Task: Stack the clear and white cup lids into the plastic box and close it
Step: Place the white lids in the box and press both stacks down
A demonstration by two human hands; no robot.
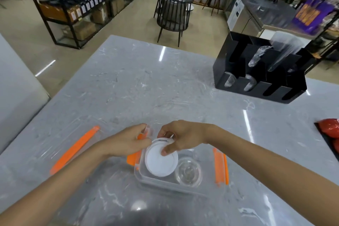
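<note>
On a grey, veined stone surface (pixel 128 82) that fills the lower view stands a clear plastic box (pixel 165 183) with orange latches (pixel 221 165) at its sides, open at the top. Its clear lid with an orange latch (pixel 73 149) lies flat on the surface to the left, well apart from the box. Behind the surface, the room shows black metal shelving (pixel 77 2) stocked with bottles and cartons, two dark chairs (pixel 172 18) and a beige floor. A black cup-and-lid organiser (pixel 256 71) stands at the far right of the surface, holding clear plastic items.

Both hands meet over the far left corner of the box. The right hand (pixel 183 137) pinches the far rim of a white cup lid stack (pixel 160 161) between thumb and fingers (pixel 166 151); the stack sits tilted in the left part of the box. The left hand (pixel 128 143) has its fingers curled together at the box's left wall, touching the stack's edge; whether it grips anything cannot be told. Clear cup lids (pixel 189 172) rest in the box just beside the white stack, on its right.

A red object (pixel 330 130) on a dark tray is cut off by the right edge. The box's near wall is hard to make out against the surface.
</note>
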